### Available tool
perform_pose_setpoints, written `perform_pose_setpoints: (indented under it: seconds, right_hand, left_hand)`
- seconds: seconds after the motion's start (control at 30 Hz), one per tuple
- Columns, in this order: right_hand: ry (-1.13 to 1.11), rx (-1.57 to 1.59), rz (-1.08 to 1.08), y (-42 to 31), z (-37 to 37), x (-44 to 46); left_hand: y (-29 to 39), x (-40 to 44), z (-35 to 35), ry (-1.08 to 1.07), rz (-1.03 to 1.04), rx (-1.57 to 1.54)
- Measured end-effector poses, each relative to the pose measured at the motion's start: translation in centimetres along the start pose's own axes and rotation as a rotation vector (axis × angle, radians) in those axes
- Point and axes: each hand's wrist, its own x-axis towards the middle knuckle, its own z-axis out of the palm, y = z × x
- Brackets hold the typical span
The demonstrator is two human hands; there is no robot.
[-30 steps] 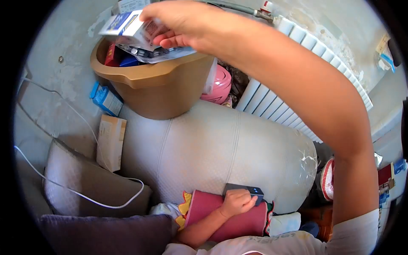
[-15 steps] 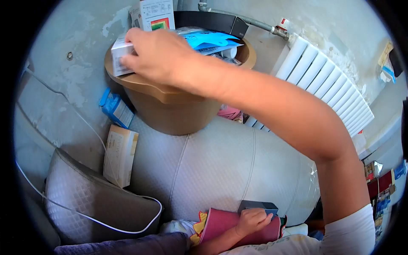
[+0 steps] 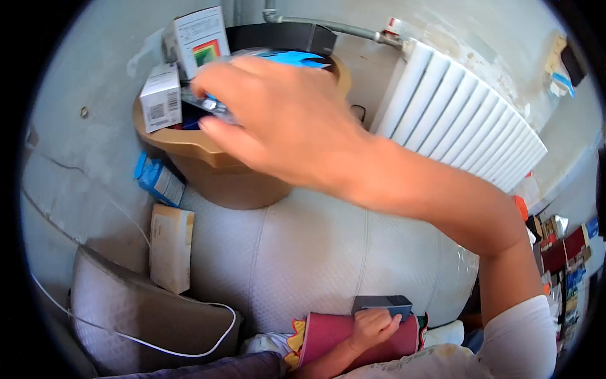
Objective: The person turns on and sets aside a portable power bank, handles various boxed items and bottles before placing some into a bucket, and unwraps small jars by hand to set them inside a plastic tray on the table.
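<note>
My right hand (image 3: 271, 114) reaches over the brown bucket (image 3: 240, 183), blurred. Its thumb and forefinger are apart, with shiny wrapped stuff (image 3: 218, 107) visible in the gap; the other fingers are hidden. Just left of the fingertips, a small white box (image 3: 161, 101) with printed codes rests at the bucket's rim. Behind it stands a taller white box (image 3: 202, 38) with a coloured label. Low in the view, my left hand (image 3: 372, 328) is closed on a dark grey box (image 3: 385, 303), over a dark pink cloth item (image 3: 325, 335).
The bucket stands on a grey quilted seat (image 3: 315, 252). A blue packet (image 3: 158, 180) and a cream box (image 3: 170, 246) lie to its left. A white cable (image 3: 189, 354) loops across the seat's lower left. A white radiator (image 3: 461, 107) is at the right.
My right hand has let go of the small white box, leaving it at the bucket's rim, and moved right. My left hand stays at the dark grey box. The view has shifted slightly.
</note>
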Motion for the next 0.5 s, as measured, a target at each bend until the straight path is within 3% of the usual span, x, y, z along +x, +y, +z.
perform_pose_setpoints:
  seconds: [0.13, 0.2, 0.27, 0.33, 0.4, 0.47, 0.5]
  right_hand:
    - [-0.261, -0.231, 0.117, -0.6, -9.4, -11.2]
    - [-0.394, -0.331, 0.318, -0.7, -14.3, -19.5]
    - [-0.369, -0.286, 0.802, -2.2, -19.7, -29.9]
    - [-0.362, -0.416, 1.253, -6.6, -26.9, -39.8]
    - [-0.456, -0.817, 1.329, -13.0, -34.6, -48.7]
    - [-0.156, -0.723, 1.882, -21.1, -40.6, -53.8]
    - [-0.031, -0.816, 2.011, -24.6, -43.3, -55.2]
  left_hand:
    - [-0.3, -0.5, -0.3, -0.028, 0.055, 0.046]
    - [-0.6, -1.3, -0.4, 0.005, 0.122, 0.166]
    - [-1.1, -1.7, -0.6, 0.037, 0.218, 0.361]
    - [-3.7, -5.0, -1.6, 0.058, 0.145, 0.452]
    - [-3.8, -3.2, -0.9, 0.122, 0.066, 0.446]
    - [-4.8, -3.1, -1.0, 0.196, 0.048, 0.500]
    - [-4.2, -2.7, -0.5, 0.140, -0.019, 0.594]
